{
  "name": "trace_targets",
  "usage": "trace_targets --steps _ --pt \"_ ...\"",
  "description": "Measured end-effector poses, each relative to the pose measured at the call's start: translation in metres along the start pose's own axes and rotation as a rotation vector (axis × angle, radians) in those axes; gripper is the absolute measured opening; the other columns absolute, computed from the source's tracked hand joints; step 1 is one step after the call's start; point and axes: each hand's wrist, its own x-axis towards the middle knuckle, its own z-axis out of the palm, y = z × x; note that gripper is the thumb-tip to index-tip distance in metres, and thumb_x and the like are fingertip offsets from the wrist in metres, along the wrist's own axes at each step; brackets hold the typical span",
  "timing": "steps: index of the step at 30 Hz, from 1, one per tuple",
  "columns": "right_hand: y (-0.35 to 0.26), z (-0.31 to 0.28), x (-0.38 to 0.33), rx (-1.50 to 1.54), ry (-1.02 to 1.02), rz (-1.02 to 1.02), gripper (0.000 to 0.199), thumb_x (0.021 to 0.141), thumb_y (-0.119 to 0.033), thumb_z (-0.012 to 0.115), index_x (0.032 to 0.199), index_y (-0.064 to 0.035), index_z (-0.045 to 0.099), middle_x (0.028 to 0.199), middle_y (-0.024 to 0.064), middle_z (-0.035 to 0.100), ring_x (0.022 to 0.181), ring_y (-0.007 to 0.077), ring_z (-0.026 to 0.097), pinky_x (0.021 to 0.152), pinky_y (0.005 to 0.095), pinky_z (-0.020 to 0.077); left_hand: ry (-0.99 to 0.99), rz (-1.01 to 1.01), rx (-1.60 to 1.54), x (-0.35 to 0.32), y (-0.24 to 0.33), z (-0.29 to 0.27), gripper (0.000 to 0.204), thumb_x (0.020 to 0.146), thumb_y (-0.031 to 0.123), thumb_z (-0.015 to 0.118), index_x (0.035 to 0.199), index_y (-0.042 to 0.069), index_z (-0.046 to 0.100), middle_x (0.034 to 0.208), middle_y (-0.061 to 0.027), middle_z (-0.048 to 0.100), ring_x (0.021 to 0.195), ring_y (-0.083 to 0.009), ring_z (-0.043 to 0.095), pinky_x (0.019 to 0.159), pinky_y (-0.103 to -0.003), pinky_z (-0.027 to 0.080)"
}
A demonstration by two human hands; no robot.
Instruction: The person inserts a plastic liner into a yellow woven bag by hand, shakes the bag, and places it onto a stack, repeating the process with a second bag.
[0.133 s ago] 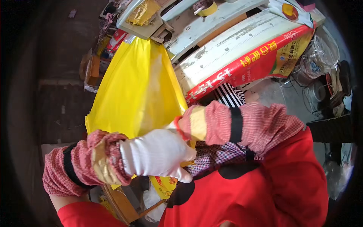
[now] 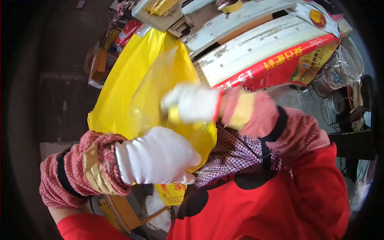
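A large yellow plastic sack (image 2: 116, 94) spreads in front of me, its far end up against the worn pale machine or bench. My left hand (image 2: 158, 154), in a white knit glove, is closed on the sack's near edge; the glove hides most of the grip. Above and to the right of it, my right hand (image 2: 194, 102), gloved too, is raised over the sack. Motion blurs its fingers, so their hold cannot be made out. Beside that hand a sheet of clear plastic film (image 2: 150, 88) stands up from the sack. Pink checked sleeve covers wrap both forearms.
The pale bench (image 2: 244, 44) crosses the top right, with a tape roll (image 2: 230, 6) on it and a red printed sack (image 2: 276, 66) along its front. A wire-like basket (image 2: 340, 72) is at right. Below my left hand are a wooden frame (image 2: 124, 212) and yellow box (image 2: 170, 194).
My right hand has moved up and away from beside my left hand. Clear film now stands out over the yellow sack. My left hand has shifted slightly left and stays on the edge.
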Motion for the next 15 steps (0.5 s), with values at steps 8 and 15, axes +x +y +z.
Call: trace_targets --steps 8,15 --pt "0.029 -0.034 0.033 -0.159 0.065 0.732 0.049 0.077 -0.033 0.052 0.103 0.0085 0.053 0.096 0.0288 0.059 0.092 0.0412 0.058 0.08 0.0389 0.047 0.155 0.1 0.057 -0.01 -0.002 0.003 0.027 0.075 0.038 0.059 0.075 0.01 0.06 0.073 -0.0067 0.057 0.071 -0.0287 0.059 0.061 -0.039 0.047" --pt "0.071 0.02 0.033 -0.824 0.412 0.349 0.015 0.078 -0.015 0.05 0.074 -0.0045 0.061 0.067 0.0097 0.061 0.059 0.0237 0.061 0.048 0.0387 0.0472 0.25 0.259 0.063 -0.008 0.006 0.022 0.015 0.064 0.026 0.061 0.059 0.012 0.06 0.056 -0.0092 0.054 0.06 -0.0284 0.058 0.053 -0.041 0.046"
